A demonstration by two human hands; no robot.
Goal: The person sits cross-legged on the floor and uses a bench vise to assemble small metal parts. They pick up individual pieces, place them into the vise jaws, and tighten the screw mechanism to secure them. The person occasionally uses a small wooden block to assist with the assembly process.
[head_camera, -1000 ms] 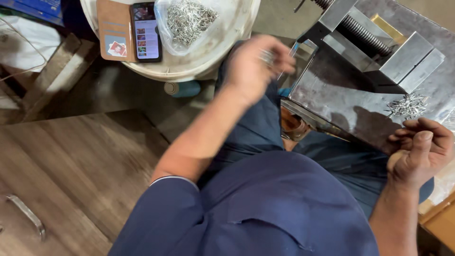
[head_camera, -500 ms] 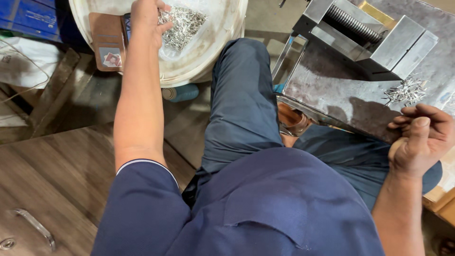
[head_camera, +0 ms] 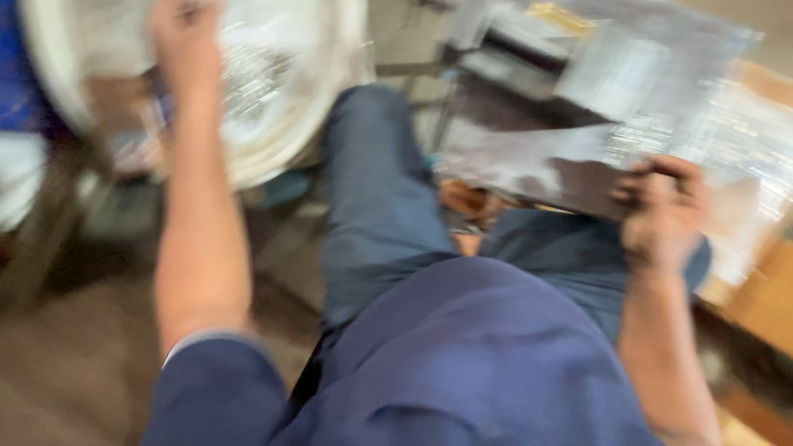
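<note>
- view: head camera looking down on a seated person in dark blue clothes; the frame is heavily motion-blurred, so fine detail is lost.
- left hand (head_camera: pixel 186 37): reaches up to the 11 o'clock corner of the view, over a white round basin (head_camera: pixel 330 124). whether its grip is open or closed on anything cannot be told through the blur.
- small metal pieces (head_camera: pixel 248 78): a shiny silver heap inside the basin, touching or just beside the left hand at its 3 to 4 o'clock. the single pieces are too smeared for a long axis to be read.
- right hand (head_camera: pixel 661 211): at 3 o'clock in the view, fingers curled inward at the near edge of a grey metal plate (head_camera: pixel 529 157). the grip looks closed, but what it holds, if anything, is hidden.
- second glittering patch (head_camera: pixel 652 136): lies on the plate just beyond the right hand, at its 12 o'clock; probably more of the same pieces.
- metal block fixture (head_camera: pixel 578 58): stands on the plate toward 1 o'clock, well apart from both hands.
- key relation: the basin's heap is nearer the left hand; the plate's patch is nearer the right hand. the two heaps are well apart, with the person's knee (head_camera: pixel 372 165) between them.
- wooden worktop edge (head_camera: pixel 760 297): shows at 4 o'clock, beside the right forearm.
</note>
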